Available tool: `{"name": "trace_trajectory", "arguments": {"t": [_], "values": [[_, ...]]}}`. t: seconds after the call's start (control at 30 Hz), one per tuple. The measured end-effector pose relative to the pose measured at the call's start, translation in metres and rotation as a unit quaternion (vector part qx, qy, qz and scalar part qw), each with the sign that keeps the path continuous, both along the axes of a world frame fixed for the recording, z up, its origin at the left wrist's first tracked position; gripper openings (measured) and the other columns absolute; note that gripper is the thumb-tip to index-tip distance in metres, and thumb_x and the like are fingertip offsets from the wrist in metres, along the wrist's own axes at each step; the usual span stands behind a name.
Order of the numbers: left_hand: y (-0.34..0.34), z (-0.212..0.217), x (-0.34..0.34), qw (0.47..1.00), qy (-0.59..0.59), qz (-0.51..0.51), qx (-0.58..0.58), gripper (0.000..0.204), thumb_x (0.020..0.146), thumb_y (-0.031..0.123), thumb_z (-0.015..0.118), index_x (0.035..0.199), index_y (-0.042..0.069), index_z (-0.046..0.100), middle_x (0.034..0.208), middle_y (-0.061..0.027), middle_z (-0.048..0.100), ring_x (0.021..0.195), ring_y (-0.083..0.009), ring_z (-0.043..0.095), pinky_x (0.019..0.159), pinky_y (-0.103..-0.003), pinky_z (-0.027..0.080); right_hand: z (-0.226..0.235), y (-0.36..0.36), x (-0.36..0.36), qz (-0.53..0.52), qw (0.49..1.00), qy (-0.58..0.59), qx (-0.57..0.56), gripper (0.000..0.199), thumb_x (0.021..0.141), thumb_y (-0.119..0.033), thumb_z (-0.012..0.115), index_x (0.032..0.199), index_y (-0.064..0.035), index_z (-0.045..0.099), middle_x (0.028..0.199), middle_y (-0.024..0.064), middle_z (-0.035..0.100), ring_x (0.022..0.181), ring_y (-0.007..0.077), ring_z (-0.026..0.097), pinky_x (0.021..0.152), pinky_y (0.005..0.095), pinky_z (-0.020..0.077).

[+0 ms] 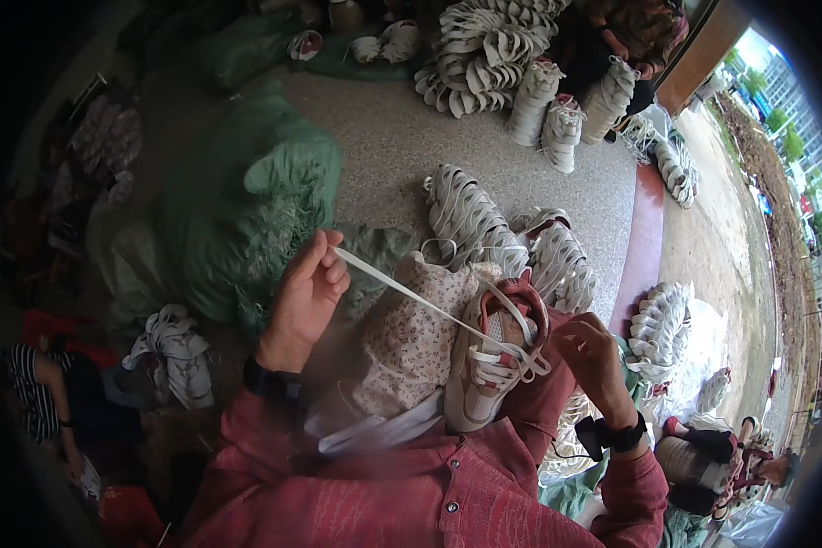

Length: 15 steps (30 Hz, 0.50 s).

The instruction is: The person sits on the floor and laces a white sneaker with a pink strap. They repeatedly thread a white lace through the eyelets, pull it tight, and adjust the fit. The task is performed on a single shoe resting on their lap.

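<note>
A beige and white sneaker (470, 393) with a pinkish-red collar rests on my lap, its toe toward my body. White lace is threaded through its lower eyelets and lies in loose loops over the tongue. My left hand (309, 297) pinches the end of the shoelace (402, 290), which runs taut from the shoe up to my fingers. Just right of the shoe, my right hand (594, 356) is closed with bent fingers; whatever its fingertips hold is hidden. Beside the shoe, a floral cloth (402, 342) covers my lap.
Stacked rows of white shoe uppers (470, 215) lie on the floor ahead, with more stacks (534, 100) farther off. A large green sack (247, 192) bulges at the left. Other people sit at the far right, lower left and lower right. A white bundle (172, 356) lies left.
</note>
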State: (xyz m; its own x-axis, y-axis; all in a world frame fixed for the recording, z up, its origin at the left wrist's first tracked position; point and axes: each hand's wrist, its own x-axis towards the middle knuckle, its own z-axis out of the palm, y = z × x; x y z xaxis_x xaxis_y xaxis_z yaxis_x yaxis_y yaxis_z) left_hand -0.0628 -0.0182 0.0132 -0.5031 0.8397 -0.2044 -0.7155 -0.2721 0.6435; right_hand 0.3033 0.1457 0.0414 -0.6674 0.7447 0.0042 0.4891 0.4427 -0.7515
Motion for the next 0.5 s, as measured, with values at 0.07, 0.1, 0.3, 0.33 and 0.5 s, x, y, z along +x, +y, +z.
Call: {"name": "trace_trajectory", "arguments": {"t": [0.07, 0.1, 0.3, 0.33, 0.5], "values": [[-0.003, 0.01, 0.005, 0.991, 0.113, 0.052, -0.049, 0.028, 0.103, 0.033, 0.052, 0.105, 0.006, 0.06, 0.085, 0.0, 0.058, 0.066, -0.0083, 0.053, 0.052, -0.023, 0.043, 0.015, -0.002, -0.007, 0.021, 0.998, -0.021, 0.053, 0.014, 0.084, -0.009, 0.073, 0.097, -0.0039, 0.07, 0.095, 0.0109, 0.063, 0.078, 0.0233, 0.065, 0.067, 0.0326, 0.0528], [-0.004, 0.016, 0.011, 0.984, 0.168, 0.044, -0.048, 0.029, 0.103, 0.034, 0.051, 0.104, 0.006, 0.06, 0.087, -0.0024, 0.06, 0.066, -0.0091, 0.055, 0.052, -0.023, 0.044, 0.015, -0.004, -0.01, 0.051, 0.996, -0.013, 0.068, 0.015, 0.084, -0.009, 0.073, 0.098, -0.0044, 0.07, 0.097, 0.011, 0.063, 0.079, 0.024, 0.066, 0.068, 0.0333, 0.0532], [-0.002, 0.061, 0.04, 0.944, 0.324, -0.049, 0.042, 0.035, 0.105, 0.037, 0.044, 0.102, 0.005, 0.058, 0.087, -0.0159, 0.068, 0.055, -0.0136, 0.059, 0.047, -0.025, 0.048, 0.018, -0.019, -0.047, 0.18, 0.978, 0.017, 0.102, 0.024, 0.079, -0.008, 0.075, 0.102, -0.0071, 0.069, 0.102, 0.0078, 0.064, 0.085, 0.0277, 0.067, 0.073, 0.0356, 0.0543], [0.001, 0.07, 0.045, 0.941, 0.328, -0.05, 0.062, 0.035, 0.105, 0.037, 0.043, 0.102, 0.005, 0.057, 0.086, -0.0169, 0.068, 0.052, -0.0138, 0.058, 0.046, -0.025, 0.048, 0.016, -0.018, -0.049, 0.207, 0.973, 0.02, 0.102, 0.024, 0.079, -0.007, 0.074, 0.103, -0.0071, 0.069, 0.102, 0.0075, 0.065, 0.085, 0.0281, 0.067, 0.073, 0.0355, 0.0544], [0.008, 0.089, 0.049, 0.93, 0.318, -0.136, 0.123, 0.038, 0.105, 0.036, 0.044, 0.118, 0.002, 0.053, 0.089, -0.0192, 0.069, 0.055, -0.0138, 0.058, 0.051, -0.025, 0.049, 0.002, -0.004, -0.061, 0.264, 0.962, 0.064, 0.021, 0.019, 0.085, -0.005, 0.073, 0.104, -0.0018, 0.07, 0.096, 0.0054, 0.066, 0.085, 0.0162, 0.066, 0.074, 0.0289, 0.0519]]}}
